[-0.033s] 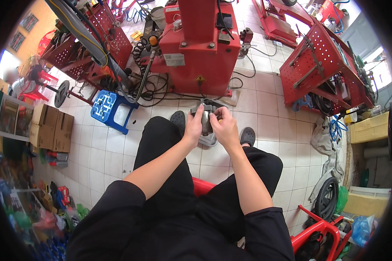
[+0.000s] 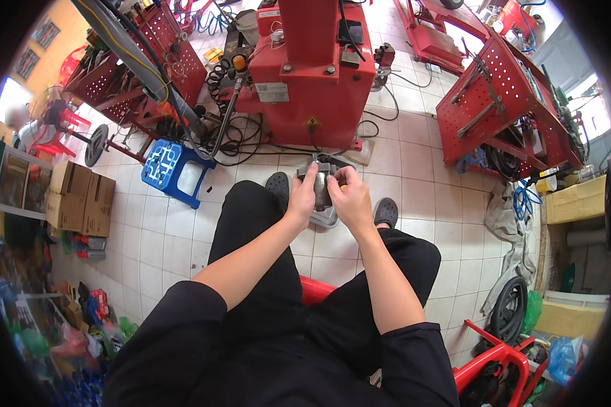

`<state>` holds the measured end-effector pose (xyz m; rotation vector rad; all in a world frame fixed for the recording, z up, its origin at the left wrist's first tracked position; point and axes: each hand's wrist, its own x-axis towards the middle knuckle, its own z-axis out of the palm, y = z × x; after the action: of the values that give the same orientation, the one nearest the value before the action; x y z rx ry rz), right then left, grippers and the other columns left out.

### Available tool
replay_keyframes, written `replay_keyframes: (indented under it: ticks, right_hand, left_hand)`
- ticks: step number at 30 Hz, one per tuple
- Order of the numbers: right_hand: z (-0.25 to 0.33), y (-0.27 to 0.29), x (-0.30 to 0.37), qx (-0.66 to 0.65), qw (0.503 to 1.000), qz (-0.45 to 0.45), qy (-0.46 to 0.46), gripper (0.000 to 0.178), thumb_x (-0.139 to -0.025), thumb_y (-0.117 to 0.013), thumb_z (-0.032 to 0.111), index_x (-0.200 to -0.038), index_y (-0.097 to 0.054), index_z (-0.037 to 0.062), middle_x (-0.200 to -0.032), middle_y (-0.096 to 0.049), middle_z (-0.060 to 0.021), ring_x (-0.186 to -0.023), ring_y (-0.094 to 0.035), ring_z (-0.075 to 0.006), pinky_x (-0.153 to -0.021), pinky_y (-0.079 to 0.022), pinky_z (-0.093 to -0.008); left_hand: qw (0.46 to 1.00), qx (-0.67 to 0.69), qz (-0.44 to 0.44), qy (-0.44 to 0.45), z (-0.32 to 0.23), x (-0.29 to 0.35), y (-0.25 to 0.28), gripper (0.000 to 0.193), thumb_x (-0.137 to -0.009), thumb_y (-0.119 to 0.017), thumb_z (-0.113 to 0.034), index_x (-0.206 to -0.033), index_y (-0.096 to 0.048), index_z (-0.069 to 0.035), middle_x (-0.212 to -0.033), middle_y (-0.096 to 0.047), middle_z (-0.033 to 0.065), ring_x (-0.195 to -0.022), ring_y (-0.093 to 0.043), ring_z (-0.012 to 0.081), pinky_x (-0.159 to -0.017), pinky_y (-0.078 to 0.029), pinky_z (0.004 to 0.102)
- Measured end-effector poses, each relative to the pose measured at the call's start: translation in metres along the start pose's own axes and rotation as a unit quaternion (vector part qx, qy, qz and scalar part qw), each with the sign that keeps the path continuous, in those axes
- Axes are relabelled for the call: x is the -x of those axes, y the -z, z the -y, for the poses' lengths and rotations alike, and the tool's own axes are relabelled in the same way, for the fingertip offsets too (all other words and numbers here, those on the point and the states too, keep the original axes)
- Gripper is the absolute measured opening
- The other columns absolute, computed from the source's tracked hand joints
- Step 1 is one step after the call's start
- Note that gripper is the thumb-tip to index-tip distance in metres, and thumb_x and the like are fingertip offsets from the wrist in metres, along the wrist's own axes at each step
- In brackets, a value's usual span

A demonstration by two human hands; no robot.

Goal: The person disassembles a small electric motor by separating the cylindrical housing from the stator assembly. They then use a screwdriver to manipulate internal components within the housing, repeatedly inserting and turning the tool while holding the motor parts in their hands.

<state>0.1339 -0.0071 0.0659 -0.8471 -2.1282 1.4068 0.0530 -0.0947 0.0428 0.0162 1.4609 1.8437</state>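
While the person sits on a red seat (image 2: 316,290), knees spread, both hands meet out front over the gap, so the piece is centred and in clear sight. It's a metal cylindrical part (image 2: 323,194), held between the two hands above a light-grey tray (image 2: 326,221) on the tiled floor (image 2: 407,173).

Left hand (image 2: 303,193): grip narrow, closed on the part's left side, thumb laid along it; looks like the steadying side. Right hand (image 2: 350,199): grip narrow too, thumb and bent fingers pinched on the right side; exact fingertip contact partly hidden. Opposed holds probably stop the part rolling or turning. Can't tell if the tray carries any of its weight; the hands block that.

Tray sits between the dark clogs (image 2: 386,211), likely to keep drips or loose bits off the tile. Red machine (image 2: 312,95) stands just beyond the hands, black cables (image 2: 244,139) on the floor to its left, clear of the feet. Blue stool (image 2: 176,169) is off left, apart from the leg. Perforated red tool cart (image 2: 519,108) is at right, well apart, probably parked to leave working room.
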Motion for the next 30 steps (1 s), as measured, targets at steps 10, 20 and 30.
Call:
replay_keyframes:
  ticks: [10, 20, 30]
  right_hand:
    - [-0.004, -0.011, 0.003, 0.068, 0.994, -0.07, 0.041, 0.021, -0.079, -0.06, 0.02, -0.086, -0.062, -0.0001, -0.077, -0.065, -0.0182, -0.069, -0.063, -0.0348, -0.063, -0.049, -0.0408]
    - [-0.002, -0.006, 0.004, 0.069, 0.996, -0.063, 0.012, 0.024, -0.083, -0.061, 0.023, -0.086, -0.066, 0.0001, -0.079, -0.066, -0.0188, -0.073, -0.064, -0.0358, -0.064, -0.049, -0.0408]
    - [0.011, -0.013, 0.021, 0.092, 0.994, -0.048, 0.013, 0.024, -0.087, -0.054, 0.02, -0.08, -0.063, -0.0006, -0.077, -0.064, -0.0213, -0.07, -0.061, -0.0393, -0.061, -0.047, -0.0437]
  left_hand:
    - [0.996, -0.016, -0.069, -0.055, 0.013, -0.003, -0.004, 0.051, -0.089, -0.057, -0.047, -0.112, -0.045, -0.003, -0.095, -0.057, 0.0066, -0.084, -0.056, 0.013, -0.074, -0.047, 0.0273]
    - [0.997, -0.015, -0.054, -0.062, 0.026, -0.012, 0.0, 0.054, -0.088, -0.058, -0.049, -0.111, -0.045, -0.001, -0.098, -0.057, 0.0092, -0.087, -0.056, 0.0147, -0.077, -0.046, 0.0272]
    - [0.959, -0.168, -0.207, -0.099, 0.031, 0.009, -0.004, 0.061, -0.086, -0.059, -0.049, -0.117, -0.048, 0.002, -0.104, -0.061, 0.0167, -0.094, -0.057, 0.0203, -0.082, -0.046, 0.0312]
